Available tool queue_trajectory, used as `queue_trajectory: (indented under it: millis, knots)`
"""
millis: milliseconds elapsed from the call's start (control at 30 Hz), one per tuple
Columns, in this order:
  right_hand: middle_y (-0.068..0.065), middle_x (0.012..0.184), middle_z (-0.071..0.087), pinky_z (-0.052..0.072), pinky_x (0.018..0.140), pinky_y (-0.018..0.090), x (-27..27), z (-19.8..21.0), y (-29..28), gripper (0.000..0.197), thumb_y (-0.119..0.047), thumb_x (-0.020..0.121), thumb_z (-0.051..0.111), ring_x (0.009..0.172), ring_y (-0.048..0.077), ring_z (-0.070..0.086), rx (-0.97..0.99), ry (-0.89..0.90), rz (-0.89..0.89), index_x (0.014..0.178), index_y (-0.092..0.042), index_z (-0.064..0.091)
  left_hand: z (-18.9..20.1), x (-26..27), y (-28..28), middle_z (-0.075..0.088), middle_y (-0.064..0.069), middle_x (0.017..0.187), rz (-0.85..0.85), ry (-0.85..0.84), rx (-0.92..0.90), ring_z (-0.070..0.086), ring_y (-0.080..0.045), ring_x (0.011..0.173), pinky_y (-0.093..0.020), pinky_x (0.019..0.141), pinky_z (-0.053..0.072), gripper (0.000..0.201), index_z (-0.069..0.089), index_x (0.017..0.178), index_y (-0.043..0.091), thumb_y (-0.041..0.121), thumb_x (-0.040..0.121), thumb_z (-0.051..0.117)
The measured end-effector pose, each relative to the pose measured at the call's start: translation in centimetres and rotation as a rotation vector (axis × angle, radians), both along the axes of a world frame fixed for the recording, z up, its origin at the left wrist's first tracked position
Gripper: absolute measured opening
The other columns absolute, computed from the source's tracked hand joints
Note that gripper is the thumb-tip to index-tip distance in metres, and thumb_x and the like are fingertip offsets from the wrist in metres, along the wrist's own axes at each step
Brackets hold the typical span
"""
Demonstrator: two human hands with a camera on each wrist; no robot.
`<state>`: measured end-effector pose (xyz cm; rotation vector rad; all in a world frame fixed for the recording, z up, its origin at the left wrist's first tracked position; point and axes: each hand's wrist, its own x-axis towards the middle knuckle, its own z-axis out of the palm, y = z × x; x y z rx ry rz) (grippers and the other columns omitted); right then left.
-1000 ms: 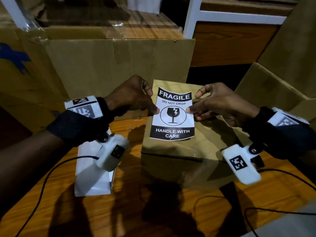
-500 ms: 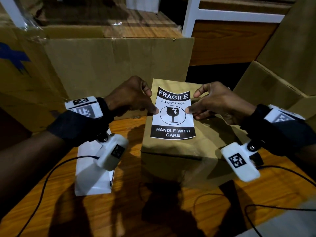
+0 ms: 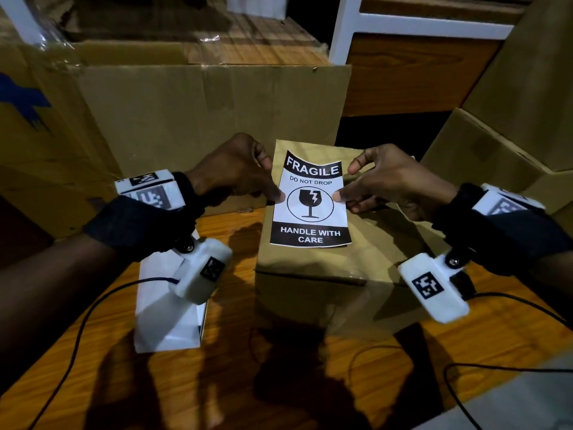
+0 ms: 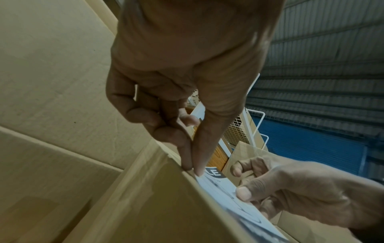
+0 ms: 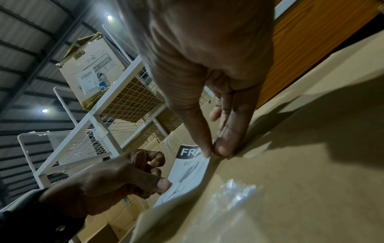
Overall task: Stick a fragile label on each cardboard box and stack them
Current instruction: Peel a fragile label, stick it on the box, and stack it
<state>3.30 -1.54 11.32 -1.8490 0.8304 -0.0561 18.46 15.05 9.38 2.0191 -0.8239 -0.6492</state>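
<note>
On the wooden worktop (image 3: 310, 383) a white paper bag (image 3: 167, 321) lies at 8 o'clock of the small cardboard box (image 3: 325, 274). The fragile label (image 3: 311, 200) sits on the box top, pinched at its 9 o'clock edge by the left hand (image 3: 232, 172) and at 3 o'clock by the right hand (image 3: 390, 181). A big carton (image 3: 201, 113) stands behind at 11 o'clock.

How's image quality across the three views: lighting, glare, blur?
Head: dim, fragile label sharp, hard shadows on the table. Left wrist: left hand soft, near cardboard box edge blurred. Right wrist: tape glare on the box top, ceiling lights flare.
</note>
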Motion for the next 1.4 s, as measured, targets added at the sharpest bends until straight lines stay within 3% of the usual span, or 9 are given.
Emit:
queue_trajectory:
  millis: [233, 467, 600, 733, 900, 967, 1100, 1300, 1400]
  knots:
    - [0.017, 0.091, 0.074, 0.061, 0.062, 0.036, 0.3, -0.3, -0.1, 0.059, 0.003, 0.073, 0.082, 0.088, 0.036, 0.073, -0.079, 0.027, 0.026, 0.121, -0.001, 0.049, -0.2, -0.2, -0.2, 0.063, -0.018, 0.071, -0.006, -0.022, 0.029, 0.051, -0.017, 0.050, -0.028, 0.051, 0.037, 0.044, 0.052, 0.079, 0.012, 0.001, 0.061, 0.091]
    - [0.004, 0.073, 0.073, 0.054, 0.052, 0.033, 0.5, -0.5, 0.0, 0.057, -0.017, 0.064, 0.093, 0.060, 0.023, 0.071, -0.526, 0.066, 0.182, 0.104, -0.012, 0.054, -0.7, 0.0, -0.3, 0.059, -0.002, 0.065, -0.017, -0.153, 0.057, 0.051, -0.018, 0.059, -0.030, 0.059, 0.038, 0.045, 0.053, 0.078, 0.014, 0.010, 0.059, 0.094]
    - [0.001, 0.086, 0.068, 0.053, 0.067, 0.039, 0.8, 0.5, 0.1, 0.058, -0.037, 0.059, 0.093, 0.078, 0.019, 0.065, -0.739, 0.167, 0.268, 0.101, -0.015, 0.059, -0.7, 0.1, 0.3, 0.059, 0.007, 0.067, -0.036, -0.286, 0.052, 0.052, -0.012, 0.062, -0.029, 0.058, 0.037, 0.045, 0.058, 0.082, 0.016, 0.024, 0.058, 0.095]
    - [-0.002, 0.095, 0.067, 0.055, 0.076, 0.037, 0.6, 1.5, -0.7, 0.040, -0.031, 0.070, 0.087, 0.090, 0.015, 0.062, -0.724, 0.182, 0.406, 0.100, -0.016, 0.065, -0.6, 0.3, 0.5, 0.063, 0.003, 0.101, -0.170, -0.501, 0.107, 0.058, -0.019, 0.089, -0.032, 0.069, 0.040, 0.043, 0.066, 0.101, 0.021, 0.036, 0.068, 0.089]
    - [-0.005, 0.134, 0.061, 0.048, 0.101, 0.045, 0.8, 1.7, -1.0, 0.045, -0.033, 0.090, 0.070, 0.121, 0.017, 0.055, -0.784, 0.231, 0.650, 0.133, -0.024, 0.059, -0.5, 0.4, 0.8, 0.059, 0.001, 0.134, -0.478, -0.573, 0.134, 0.054, -0.020, 0.119, -0.030, 0.102, 0.042, 0.069, 0.063, 0.128, 0.017, 0.063, 0.077, 0.070]
    - [-0.005, 0.137, 0.060, 0.049, 0.100, 0.044, 0.8, 1.7, -0.7, 0.051, -0.035, 0.096, 0.062, 0.119, 0.017, 0.057, -0.770, 0.301, 0.741, 0.144, -0.025, 0.049, -0.6, 0.5, 0.8, 0.046, 0.009, 0.147, -0.535, -0.554, 0.216, 0.039, -0.016, 0.135, -0.020, 0.111, 0.027, 0.070, 0.050, 0.142, 0.024, 0.058, 0.082, 0.065]
    - [0.000, 0.137, 0.060, 0.051, 0.094, 0.047, 0.9, 1.0, -0.4, 0.057, -0.046, 0.100, 0.050, 0.111, 0.021, 0.060, -0.848, 0.437, 0.864, 0.150, -0.024, 0.034, -1.0, 1.2, 0.8, -0.001, 0.023, 0.162, -0.548, -0.506, 0.571, -0.015, -0.013, 0.150, -0.049, 0.123, -0.001, 0.118, 0.007, 0.155, 0.043, 0.098, 0.056, 0.040]
    - [-0.002, 0.168, 0.001, 0.026, 0.119, 0.034, -0.8, 0.7, -0.1, 0.104, -0.075, 0.076, 0.041, 0.149, 0.021, 0.023, -0.843, 0.519, 0.944, 0.159, -0.024, 0.004, -1.3, 1.3, 1.3, -0.022, 0.031, 0.156, -0.627, -0.526, 0.650, -0.031, -0.009, 0.144, -0.057, 0.118, -0.014, 0.125, -0.013, 0.151, 0.051, 0.101, 0.047, 0.034]
    - [-0.006, 0.167, -0.008, 0.013, 0.118, 0.027, -1.3, 0.7, -0.3, 0.118, -0.080, 0.068, 0.049, 0.152, 0.016, 0.010, -0.805, 0.532, 0.923, 0.159, -0.026, -0.003, -1.3, 1.5, 1.3, -0.026, 0.031, 0.155, -0.641, -0.520, 0.646, -0.034, -0.007, 0.142, -0.056, 0.117, -0.016, 0.136, -0.019, 0.149, 0.049, 0.106, 0.039, 0.036]
